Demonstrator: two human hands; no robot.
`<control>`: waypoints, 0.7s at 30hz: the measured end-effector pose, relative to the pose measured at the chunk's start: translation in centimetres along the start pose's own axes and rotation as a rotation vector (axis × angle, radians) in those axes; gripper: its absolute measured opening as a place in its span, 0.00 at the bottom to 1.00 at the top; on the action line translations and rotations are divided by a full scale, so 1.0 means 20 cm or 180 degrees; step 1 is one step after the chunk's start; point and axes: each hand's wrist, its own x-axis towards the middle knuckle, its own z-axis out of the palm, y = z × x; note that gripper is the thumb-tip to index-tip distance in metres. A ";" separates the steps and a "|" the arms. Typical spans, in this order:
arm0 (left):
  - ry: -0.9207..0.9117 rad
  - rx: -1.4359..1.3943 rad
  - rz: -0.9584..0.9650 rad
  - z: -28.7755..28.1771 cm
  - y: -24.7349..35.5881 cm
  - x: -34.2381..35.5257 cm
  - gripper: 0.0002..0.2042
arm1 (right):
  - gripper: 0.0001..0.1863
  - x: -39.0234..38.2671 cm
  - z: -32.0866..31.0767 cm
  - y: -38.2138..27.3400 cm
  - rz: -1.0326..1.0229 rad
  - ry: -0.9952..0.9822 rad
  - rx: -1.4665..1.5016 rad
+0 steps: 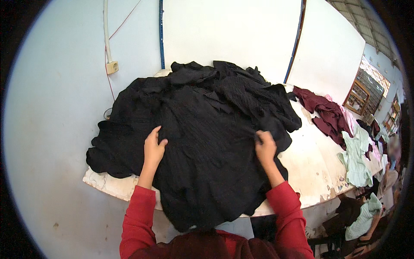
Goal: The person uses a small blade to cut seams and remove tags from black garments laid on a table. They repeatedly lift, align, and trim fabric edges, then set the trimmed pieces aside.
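A large heap of black crinkled garments [207, 151] covers the left part of the table, its front piece hanging over the near edge. My left hand [154, 146] rests against the cloth at left of middle, thumb and forefinger apart. On the right, my right hand [265, 146] is closed, its fingers curled on a fold of the black garment. Small creases in the fabric run toward that hand. Which single piece it grips within the heap I cannot make out.
The pale, worn table [310, 172] stretches off to the right. Maroon garments [323, 110] and a light green garment [358, 157] lie there. Farther right, other people sit, one with a pale green piece [364, 220]. A wall socket [112, 67] is at left, behind the heap.
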 end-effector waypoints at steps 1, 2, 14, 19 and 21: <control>0.0211 -0.0158 0.0333 0.00 0.04 0.04 0.20 | 0.15 0.08 -0.10 -0.08 -0.0278 0.0664 0.0141; 0.0764 -0.0107 0.1008 0.02 0.06 0.10 0.14 | 0.17 0.15 -0.21 -0.15 -0.0350 0.1067 0.0275; 0.0796 0.0087 0.1615 0.20 0.05 0.65 0.14 | 0.24 0.32 -0.23 0.05 0.0966 -0.0185 -0.0592; -0.0490 -0.0461 0.1522 0.11 0.08 0.17 0.10 | 0.23 0.15 -0.24 0.07 0.0514 -0.0587 0.0310; -0.0589 -0.0608 0.1456 -0.01 0.06 -0.02 0.09 | 0.22 0.11 -0.28 -0.33 0.0710 -0.1487 0.1341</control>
